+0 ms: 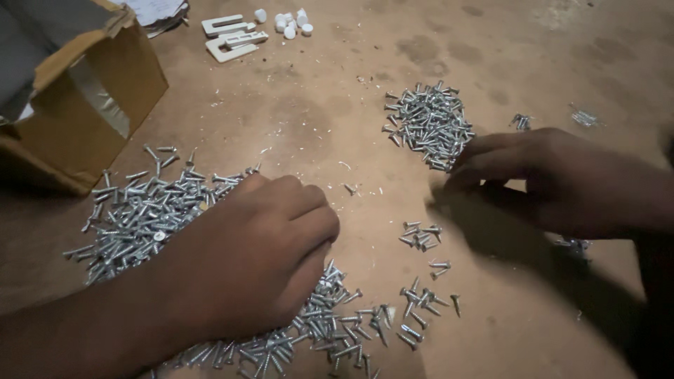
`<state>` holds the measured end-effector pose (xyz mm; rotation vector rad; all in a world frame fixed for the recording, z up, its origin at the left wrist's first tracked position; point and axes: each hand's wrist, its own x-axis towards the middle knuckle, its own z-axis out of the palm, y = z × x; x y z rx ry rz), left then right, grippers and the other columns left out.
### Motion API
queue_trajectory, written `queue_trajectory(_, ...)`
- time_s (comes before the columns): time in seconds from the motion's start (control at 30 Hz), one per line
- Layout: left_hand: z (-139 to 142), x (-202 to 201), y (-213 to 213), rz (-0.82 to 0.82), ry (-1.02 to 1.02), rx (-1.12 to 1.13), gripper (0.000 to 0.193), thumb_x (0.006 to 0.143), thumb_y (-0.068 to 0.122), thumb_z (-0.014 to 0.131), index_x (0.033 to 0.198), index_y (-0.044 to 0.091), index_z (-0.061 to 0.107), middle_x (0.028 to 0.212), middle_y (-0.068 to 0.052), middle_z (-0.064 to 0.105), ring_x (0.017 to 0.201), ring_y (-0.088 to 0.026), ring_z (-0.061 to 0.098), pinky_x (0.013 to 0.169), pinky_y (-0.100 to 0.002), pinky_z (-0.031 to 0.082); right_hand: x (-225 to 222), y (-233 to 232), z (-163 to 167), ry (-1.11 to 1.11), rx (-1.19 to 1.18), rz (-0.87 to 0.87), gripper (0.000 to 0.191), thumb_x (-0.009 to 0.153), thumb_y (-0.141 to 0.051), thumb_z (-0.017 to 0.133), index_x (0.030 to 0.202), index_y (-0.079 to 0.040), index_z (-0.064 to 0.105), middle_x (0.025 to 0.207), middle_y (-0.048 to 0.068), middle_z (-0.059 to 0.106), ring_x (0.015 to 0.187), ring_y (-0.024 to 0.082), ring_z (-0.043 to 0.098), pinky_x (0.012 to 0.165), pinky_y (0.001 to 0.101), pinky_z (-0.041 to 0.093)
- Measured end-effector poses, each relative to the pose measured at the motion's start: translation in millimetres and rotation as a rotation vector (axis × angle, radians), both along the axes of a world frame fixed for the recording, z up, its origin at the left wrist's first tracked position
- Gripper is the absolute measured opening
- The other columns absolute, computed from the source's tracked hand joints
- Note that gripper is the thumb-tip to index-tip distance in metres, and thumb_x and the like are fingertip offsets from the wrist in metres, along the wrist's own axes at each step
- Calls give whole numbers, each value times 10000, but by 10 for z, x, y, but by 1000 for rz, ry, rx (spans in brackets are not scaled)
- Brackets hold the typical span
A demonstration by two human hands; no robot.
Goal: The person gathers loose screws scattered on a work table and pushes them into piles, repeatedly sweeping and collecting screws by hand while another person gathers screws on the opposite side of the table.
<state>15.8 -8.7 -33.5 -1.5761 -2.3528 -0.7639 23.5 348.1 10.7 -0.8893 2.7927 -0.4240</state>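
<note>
My left hand (260, 253) lies curled, knuckles up, on a wide scatter of silver screws (140, 214) spread over the brown surface; what is under its fingers is hidden. My right hand (554, 179) hovers low at the right, fingertips pinched together at the near edge of a smaller, tighter heap of screws (428, 123). Whether it pinches a screw I cannot tell. A few loose screws (421, 235) lie between the two hands, and more (337, 323) spread below my left hand.
A torn cardboard box (84, 105) stands open at the far left. White plastic brackets (228, 38) and small white caps (291, 21) lie at the top. Tiny groups of screws (583, 116) sit at the far right.
</note>
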Motion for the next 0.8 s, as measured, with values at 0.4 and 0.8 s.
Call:
queue_trajectory(0.4, -32, 0, -12, -6, -38, 3, 99, 866, 159, 632, 924, 79, 641, 908, -75, 620, 906, -279, 620, 848, -449, 460, 109, -398, -35, -179, -59, 19, 378, 922, -176, 739, 1299, -142, 751, 1190, 0, 736, 991, 163, 705, 818, 295, 581)
queue_trajectory(0.8, -56, -6, -16, -2, -44, 14, 72, 857, 147, 626, 895, 86, 626, 884, -72, 606, 890, -279, 613, 825, -442, 452, 211, -644, 70, -157, 93, -29, 377, 785, -149, 753, 1161, -162, 741, 1046, 3, 670, 877, 196, 694, 721, 364, 586)
